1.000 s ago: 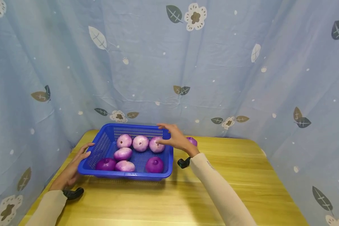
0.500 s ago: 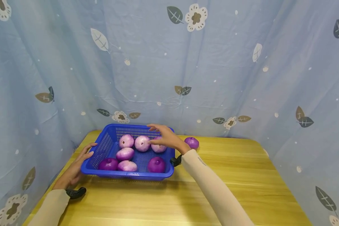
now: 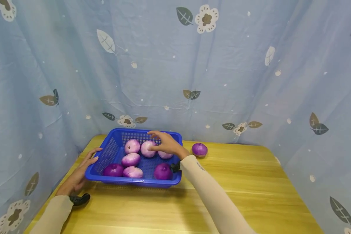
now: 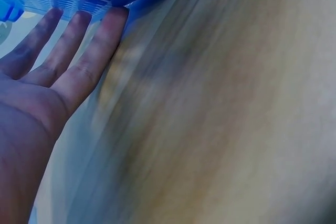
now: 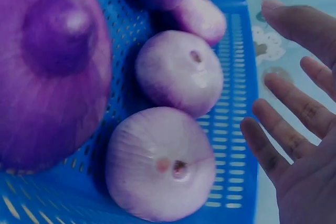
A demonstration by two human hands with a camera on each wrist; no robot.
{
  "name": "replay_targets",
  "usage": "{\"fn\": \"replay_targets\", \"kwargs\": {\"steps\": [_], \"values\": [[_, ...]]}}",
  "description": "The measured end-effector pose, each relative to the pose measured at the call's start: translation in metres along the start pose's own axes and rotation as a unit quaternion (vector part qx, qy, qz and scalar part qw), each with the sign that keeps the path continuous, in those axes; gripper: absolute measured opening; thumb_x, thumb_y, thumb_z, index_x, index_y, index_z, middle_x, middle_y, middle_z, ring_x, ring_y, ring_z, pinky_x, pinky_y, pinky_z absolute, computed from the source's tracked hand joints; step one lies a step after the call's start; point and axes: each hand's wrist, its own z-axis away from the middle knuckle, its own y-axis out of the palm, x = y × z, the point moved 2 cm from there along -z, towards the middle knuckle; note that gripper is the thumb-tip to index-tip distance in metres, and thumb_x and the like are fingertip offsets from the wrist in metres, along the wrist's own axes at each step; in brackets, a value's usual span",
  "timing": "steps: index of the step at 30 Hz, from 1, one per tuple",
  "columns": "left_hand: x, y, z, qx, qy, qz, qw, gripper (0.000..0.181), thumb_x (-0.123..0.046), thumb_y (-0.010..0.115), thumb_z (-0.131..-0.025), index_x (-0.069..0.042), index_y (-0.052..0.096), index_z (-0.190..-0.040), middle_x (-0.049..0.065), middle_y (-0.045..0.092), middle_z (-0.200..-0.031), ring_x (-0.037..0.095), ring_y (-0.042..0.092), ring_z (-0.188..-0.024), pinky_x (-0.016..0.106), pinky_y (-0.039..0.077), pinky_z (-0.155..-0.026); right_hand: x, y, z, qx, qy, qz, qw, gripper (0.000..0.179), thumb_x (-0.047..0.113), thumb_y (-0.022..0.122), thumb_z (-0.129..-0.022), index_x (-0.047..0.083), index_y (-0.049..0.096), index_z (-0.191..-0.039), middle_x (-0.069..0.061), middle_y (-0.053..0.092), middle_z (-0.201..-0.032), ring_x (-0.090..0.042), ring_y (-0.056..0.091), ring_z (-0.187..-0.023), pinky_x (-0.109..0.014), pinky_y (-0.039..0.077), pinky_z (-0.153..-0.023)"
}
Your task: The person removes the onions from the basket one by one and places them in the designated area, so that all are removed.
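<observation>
Between two hands: blue basket (image 3: pixel 134 180) of onions, long side running left to right, right hand (image 3: pixel 168 144) nearer the back row

Nearest in the basket it goes dark onion (image 3: pixel 113 170), pale onion (image 3: pixel 133 172) just beside it, a gap, then a second dark onion (image 3: pixel 162 172). Left hand (image 3: pixel 79 175) is at the basket's left wall, fingers pretty straight, tips against it. Next back, a middle onion (image 3: pixel 131 160) on its side, long axis roughly left-right too. Past that the right hand hangs over the row of whitish onions (image 3: pixel 132 146), fingers spread, holding nothing, the row running left from under its palm. One loose onion (image 3: pixel 200 149) sits on the wooden table (image 3: pixel 251 188) right of the basket, curtain (image 3: pixel 152 65) behind it all
</observation>
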Motion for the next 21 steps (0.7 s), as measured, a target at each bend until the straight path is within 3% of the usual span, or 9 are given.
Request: {"fn": "replay_targets", "kwargs": {"steps": [8, 21], "values": [[0.001, 0.001, -0.002, 0.018, 0.004, 0.020, 0.9996, 0.049, -0.028, 0.037, -0.113, -0.036, 0.023, -0.160, 0.004, 0.041, -0.140, 0.022, 0.067, -0.109, 0.047, 0.059, -0.084, -0.017, 0.010, -0.002, -0.018, 0.054, -0.002, 0.9984, 0.067, 0.019, 0.085, -0.087, 0.004, 0.054, -0.145, -0.021, 0.065, -0.132, -0.034, 0.063, -0.122, -0.045, 0.050, -0.102], [-0.003, -0.004, -0.001, 0.021, 0.001, 0.006, 0.9998, 0.046, -0.028, 0.036, -0.114, -0.035, 0.025, -0.158, 0.005, 0.040, -0.141, 0.022, 0.067, -0.109, 0.047, 0.059, -0.083, -0.016, 0.030, -0.012, 0.018, 0.116, 0.037, 0.9924, 0.075, 0.027, 0.085, -0.084, 0.010, 0.052, -0.149, -0.015, 0.062, -0.137, -0.028, 0.060, -0.124, -0.040, 0.044, -0.106]]}}
